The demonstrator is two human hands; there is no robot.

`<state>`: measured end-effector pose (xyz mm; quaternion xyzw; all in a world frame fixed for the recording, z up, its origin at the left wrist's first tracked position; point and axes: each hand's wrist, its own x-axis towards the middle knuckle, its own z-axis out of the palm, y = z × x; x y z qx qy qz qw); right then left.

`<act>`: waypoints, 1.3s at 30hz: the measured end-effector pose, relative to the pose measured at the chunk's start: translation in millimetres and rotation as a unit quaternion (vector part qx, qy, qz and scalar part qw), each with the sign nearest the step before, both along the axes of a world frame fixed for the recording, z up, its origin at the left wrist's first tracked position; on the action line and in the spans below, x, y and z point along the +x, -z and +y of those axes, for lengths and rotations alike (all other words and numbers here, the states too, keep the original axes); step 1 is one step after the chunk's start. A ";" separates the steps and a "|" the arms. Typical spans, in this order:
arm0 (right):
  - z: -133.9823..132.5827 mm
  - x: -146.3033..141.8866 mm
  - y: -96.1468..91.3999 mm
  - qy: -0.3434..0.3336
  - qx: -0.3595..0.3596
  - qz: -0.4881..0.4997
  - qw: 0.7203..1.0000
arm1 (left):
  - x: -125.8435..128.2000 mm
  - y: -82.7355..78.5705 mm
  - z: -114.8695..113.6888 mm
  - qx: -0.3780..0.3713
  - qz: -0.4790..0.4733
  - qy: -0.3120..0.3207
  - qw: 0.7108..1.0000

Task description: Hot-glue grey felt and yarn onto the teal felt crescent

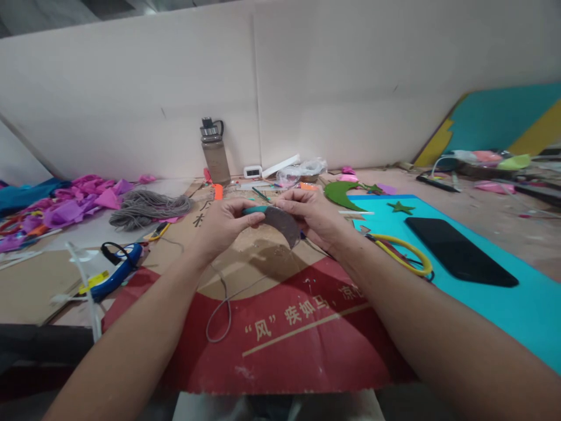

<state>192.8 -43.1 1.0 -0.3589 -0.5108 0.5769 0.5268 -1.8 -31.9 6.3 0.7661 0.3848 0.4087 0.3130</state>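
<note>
A curved, crescent-like piece [284, 224], dark grey with a teal part at its left end, is held above the cardboard between both hands. My left hand [225, 227] pinches the teal end with thumb and fingers. At the upper right edge of the crescent, my right hand [316, 217] is closed on it, its fingertips partly hidden. A thin grey cord [228, 310] lies looped on the red-and-brown cardboard [307, 362] below. Right of the hands lie a green felt crescent [339, 195] and a green star [400, 208].
A blue-and-white glue gun [114, 275] and a grey cord bundle [146, 209] lie at left, near pink and purple scraps [83, 204]. A water bottle [214, 153] stands by the wall. On the turquoise sheet [495, 316] are a black phone [460, 250] and a yellow loop [414, 251].
</note>
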 end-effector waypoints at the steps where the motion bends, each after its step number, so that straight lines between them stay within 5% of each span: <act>1: 0.1 0.2 -0.1 -0.001 -0.002 0.003 1.000 | 0.2 -0.1 -0.1 0.002 -0.003 0.000 1.000; 16: 7.6 -2.6 10.4 -0.088 -0.048 0.051 0.994 | 5.7 0.6 -3.6 -0.009 -0.078 0.003 0.997; 39: 1.3 -6.2 7.2 -0.004 0.050 0.070 0.996 | 3.2 -0.1 -1.9 -0.012 -0.109 -0.017 0.994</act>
